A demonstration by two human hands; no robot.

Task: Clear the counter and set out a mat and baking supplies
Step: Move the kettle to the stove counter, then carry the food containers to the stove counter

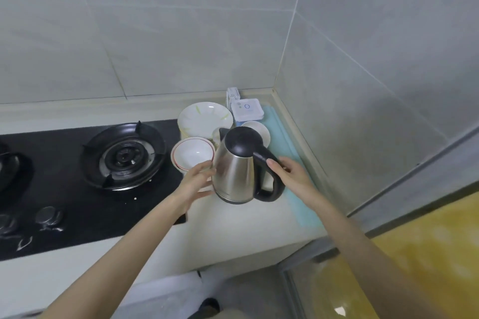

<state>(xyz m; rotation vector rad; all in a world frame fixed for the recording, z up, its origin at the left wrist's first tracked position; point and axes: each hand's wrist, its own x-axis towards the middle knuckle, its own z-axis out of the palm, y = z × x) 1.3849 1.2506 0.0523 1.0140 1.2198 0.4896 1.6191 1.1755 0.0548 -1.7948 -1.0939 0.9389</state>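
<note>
A steel kettle (234,176) with a black lid and black handle stands tilted on the pale counter (233,230) near the corner. My right hand (290,176) grips the black handle, thumb on top. Flat fingers of my left hand (197,182) press against the kettle's left side. Behind the kettle sit a stack of white bowls with red rims (191,154), a white plate (204,118) leaning on other dishes, and a small white bowl (259,131).
A black gas hob (77,184) with a burner (124,156) and knobs fills the counter's left part. White boxes (246,109) stand in the corner. A light blue mat (295,189) lies along the right wall. The counter's front edge drops to the floor below.
</note>
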